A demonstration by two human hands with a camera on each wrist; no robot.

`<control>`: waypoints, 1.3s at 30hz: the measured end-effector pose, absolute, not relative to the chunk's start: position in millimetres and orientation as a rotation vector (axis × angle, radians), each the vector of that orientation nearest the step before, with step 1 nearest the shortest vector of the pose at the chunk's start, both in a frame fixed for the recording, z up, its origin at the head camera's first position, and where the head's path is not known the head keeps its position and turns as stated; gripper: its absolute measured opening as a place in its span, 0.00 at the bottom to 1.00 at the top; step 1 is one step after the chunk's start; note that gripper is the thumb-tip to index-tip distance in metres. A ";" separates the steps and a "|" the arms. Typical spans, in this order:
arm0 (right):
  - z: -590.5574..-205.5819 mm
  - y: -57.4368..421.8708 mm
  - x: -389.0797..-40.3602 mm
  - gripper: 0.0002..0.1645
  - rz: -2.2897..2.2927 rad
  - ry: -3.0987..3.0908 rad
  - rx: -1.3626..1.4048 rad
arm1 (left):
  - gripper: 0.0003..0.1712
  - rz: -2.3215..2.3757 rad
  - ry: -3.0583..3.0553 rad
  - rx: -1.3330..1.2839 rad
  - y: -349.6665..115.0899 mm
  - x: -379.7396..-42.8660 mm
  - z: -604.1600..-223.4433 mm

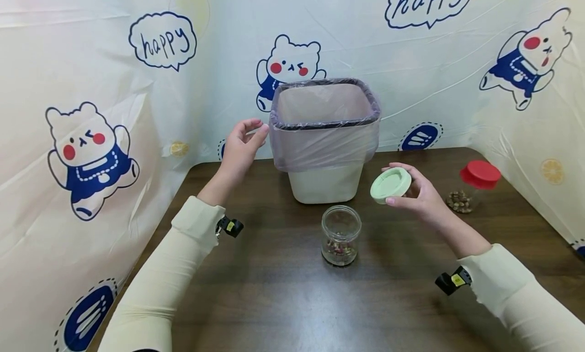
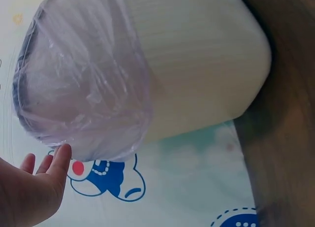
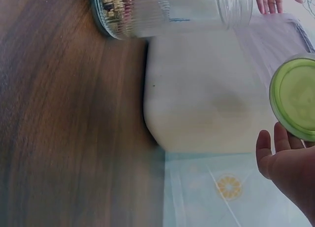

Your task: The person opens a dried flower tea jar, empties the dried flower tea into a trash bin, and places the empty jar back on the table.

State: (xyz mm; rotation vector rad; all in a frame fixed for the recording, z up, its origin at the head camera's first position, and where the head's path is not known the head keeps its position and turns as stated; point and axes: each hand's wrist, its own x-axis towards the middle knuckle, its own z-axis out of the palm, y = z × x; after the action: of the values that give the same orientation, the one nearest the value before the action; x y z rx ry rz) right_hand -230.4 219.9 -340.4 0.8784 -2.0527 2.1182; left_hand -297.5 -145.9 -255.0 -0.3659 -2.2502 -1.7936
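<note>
My right hand grips a round pale-green jar lid by its edge, thumb on the near side, above the table. In the right wrist view the lid looks brighter green. An uncapped glass jar stands upright just left of that hand, with small dried bits, some reddish, at its bottom. Behind the jar is a cream trash bin lined with a thin lilac bag folded over its rim. My left hand hovers at the bin's left side, its fingers loosely bent around nothing, fingertips close to the bag.
A second jar with a red cap and brown dried pieces inside stands at the right on the dark wood table. A printed cloth with cartoon bears hangs behind and along both sides.
</note>
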 end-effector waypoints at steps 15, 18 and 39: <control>-336.7 222.2 -235.9 0.42 1.821 -2.305 0.769 | 0.35 -1.858 -2.217 -0.208 -136.6 -326.4 -233.6; -336.7 222.0 -237.5 0.44 1.751 -2.368 0.738 | 0.35 -1.865 -2.217 -0.191 -136.0 -330.5 -233.0; -351.1 219.2 -255.8 0.52 1.254 -2.745 0.635 | 0.32 -1.912 -2.257 -0.144 -125.9 -345.4 -231.2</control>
State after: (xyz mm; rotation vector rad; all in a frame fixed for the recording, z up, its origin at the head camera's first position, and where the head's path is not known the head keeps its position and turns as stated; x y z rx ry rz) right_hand -255.8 219.2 -351.1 0.6350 -2.7447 1.2543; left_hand -345.4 -125.9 -231.2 -0.1440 -2.2572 -1.9117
